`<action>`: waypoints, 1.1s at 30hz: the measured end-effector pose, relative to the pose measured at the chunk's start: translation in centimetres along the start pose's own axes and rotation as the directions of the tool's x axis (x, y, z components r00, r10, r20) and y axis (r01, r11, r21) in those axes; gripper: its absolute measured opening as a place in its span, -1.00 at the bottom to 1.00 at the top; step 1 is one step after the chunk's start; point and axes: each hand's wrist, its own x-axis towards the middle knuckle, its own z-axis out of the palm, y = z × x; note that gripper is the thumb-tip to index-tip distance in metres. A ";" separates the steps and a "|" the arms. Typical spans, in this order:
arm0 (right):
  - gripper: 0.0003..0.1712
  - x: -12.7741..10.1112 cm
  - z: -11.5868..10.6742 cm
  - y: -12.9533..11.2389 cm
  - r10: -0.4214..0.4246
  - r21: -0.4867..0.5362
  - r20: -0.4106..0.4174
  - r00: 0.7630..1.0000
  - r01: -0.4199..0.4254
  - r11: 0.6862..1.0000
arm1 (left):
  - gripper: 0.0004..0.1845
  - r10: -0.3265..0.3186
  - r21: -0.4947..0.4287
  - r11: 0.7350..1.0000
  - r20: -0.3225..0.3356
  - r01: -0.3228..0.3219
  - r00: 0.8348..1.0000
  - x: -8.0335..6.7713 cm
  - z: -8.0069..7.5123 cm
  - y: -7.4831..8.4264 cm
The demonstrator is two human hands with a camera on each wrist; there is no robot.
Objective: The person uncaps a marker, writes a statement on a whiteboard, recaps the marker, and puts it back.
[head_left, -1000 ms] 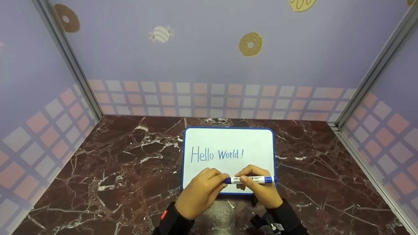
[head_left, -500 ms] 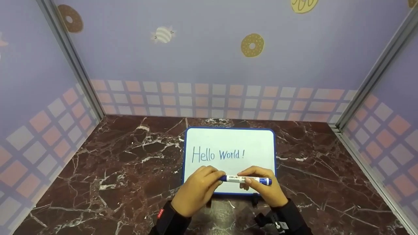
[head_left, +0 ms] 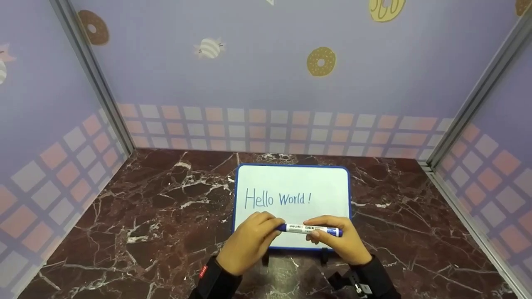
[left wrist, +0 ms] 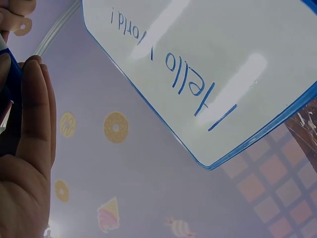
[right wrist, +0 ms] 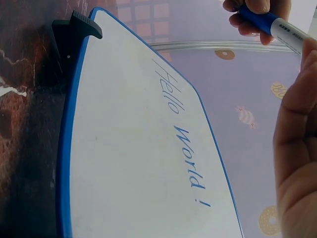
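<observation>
A white-barrelled marker [head_left: 297, 229] with blue ends lies nearly level across both hands, in front of the whiteboard in the head view. My left hand [head_left: 249, 241] pinches its blue capped end [right wrist: 257, 19]. Toward the other end, my right hand [head_left: 343, 240] holds the barrel between thumb and fingers. Behind them leans a blue-framed whiteboard [head_left: 291, 178] bearing the blue handwriting "Hello World!" [head_left: 277, 198]. The hands cover part of its lower area in the head view. In the left wrist view the left fingers [left wrist: 34, 106] hide part of the marker.
Black stand feet [head_left: 324, 255] support the board's lower edge; one foot [right wrist: 74, 37] shows clearly in the right wrist view. The board stands on a dark red marbled table [head_left: 166, 232]. Lilac patterned walls [head_left: 257, 74] enclose the back and sides.
Both hands keep their hold on the marker. It has shifted slightly left, and its right end has dipped a little. The head view has moved slightly.
</observation>
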 end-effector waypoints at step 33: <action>-0.78 -3.0 -4.3 -0.8 0.087 -0.143 -0.304 0.949 -0.136 0.980 | -0.48 -0.333 0.138 0.932 -0.029 0.334 0.942 -3.7 -3.0 -3.7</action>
